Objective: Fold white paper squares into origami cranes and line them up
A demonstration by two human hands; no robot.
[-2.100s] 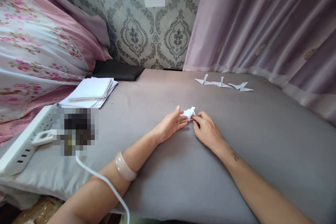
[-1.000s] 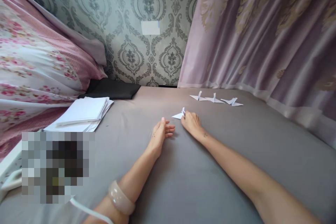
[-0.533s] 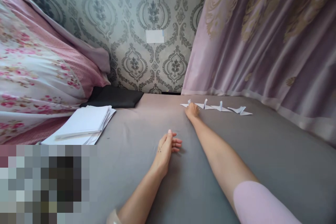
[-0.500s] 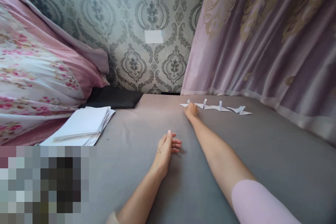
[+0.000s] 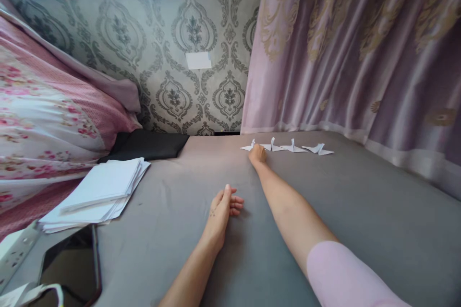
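Note:
My right hand [image 5: 258, 154] is stretched to the far side of the grey sheet, its fingers closed at a white paper crane [image 5: 246, 147]. The hand covers part of that crane; one wing and its upright tip show. To its right, more folded cranes stand in a row: a second crane [image 5: 272, 146], a third crane [image 5: 293, 147] and, at the end, a crane tilted a little differently [image 5: 319, 149]. My left hand [image 5: 224, 205] rests nearer on the sheet, thumb up, fingers loosely apart, with nothing in it.
On the left lie a stack of white paper [image 5: 97, 187], a black folded item [image 5: 147, 145], a dark phone [image 5: 74, 264] and a white power strip [image 5: 18, 254] with a cable. A patterned wall [image 5: 173, 96] and purple curtain [image 5: 306, 81] border the far side.
My right hand has carried the crane from near my left hand to the left end of the far row. My left hand has let go of it. The view has tilted up.

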